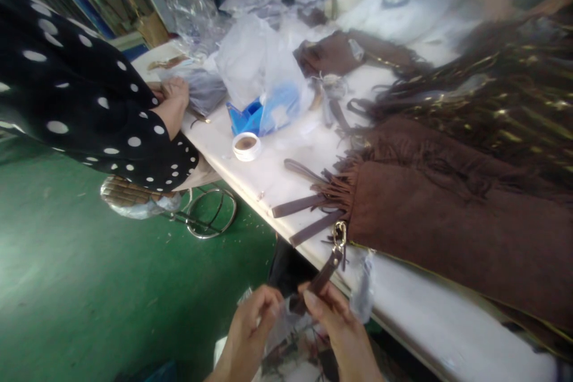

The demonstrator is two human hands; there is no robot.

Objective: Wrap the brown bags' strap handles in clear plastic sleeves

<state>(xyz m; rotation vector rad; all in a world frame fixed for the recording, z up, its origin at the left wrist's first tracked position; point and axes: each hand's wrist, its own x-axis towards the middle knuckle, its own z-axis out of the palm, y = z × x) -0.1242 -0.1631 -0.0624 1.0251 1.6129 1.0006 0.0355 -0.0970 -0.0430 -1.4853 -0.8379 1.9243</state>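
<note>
My right hand (338,325) is closed on a dark brown strap (323,274), fingers wrapped near its lower end. A gold-coloured chain link (340,234) joins the strap to a brown suede bag (447,209) with fringe, lying on the white table. Just left of the strap's end, my left hand (253,328) has its fingertips pinched together on thin clear plastic (281,325), which hangs between the two hands. Flat strap ends and a loop stick out from the bag's fringe toward the table edge. The fingertips are slightly blurred.
A blue tape dispenser (246,116), a white tape roll (246,147) and plastic bags (250,54) stand on the table (286,179). More brown fringed pieces (505,101) are piled right. A person in polka-dot clothing (89,83) works at the left, beside a stool (210,212).
</note>
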